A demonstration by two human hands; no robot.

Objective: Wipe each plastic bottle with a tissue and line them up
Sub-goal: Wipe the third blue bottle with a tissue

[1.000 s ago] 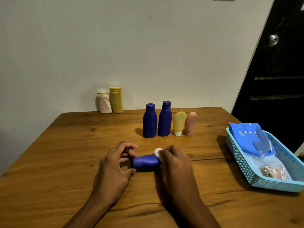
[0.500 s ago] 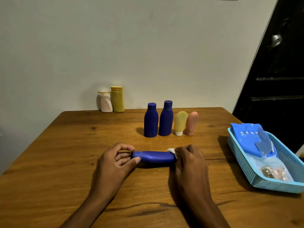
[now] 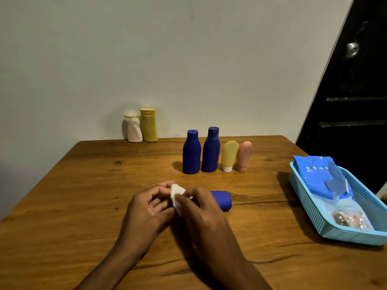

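Observation:
A blue bottle (image 3: pixel 222 200) lies on its side on the wooden table (image 3: pixel 83 185), its base pointing right. My left hand (image 3: pixel 149 208) curls round its cap end, which is hidden. My right hand (image 3: pixel 201 208) pinches a white tissue (image 3: pixel 177 194) against the bottle near the cap and covers the middle of the bottle. Behind them stand two blue bottles (image 3: pixel 191 152) (image 3: pixel 211 150), a yellow tube (image 3: pixel 229 155) and a pink tube (image 3: pixel 243 156) in a row.
A white bottle (image 3: pixel 132 129) and a yellow bottle (image 3: pixel 148 125) stand at the table's back edge by the wall. A blue mesh basket (image 3: pixel 335 227) at the right holds a blue tissue pack (image 3: pixel 318 174). A dark door is at the far right.
My right hand slid the tissue along the bottle, first right toward the base, then back left to the cap end. The bottle's base is now uncovered.

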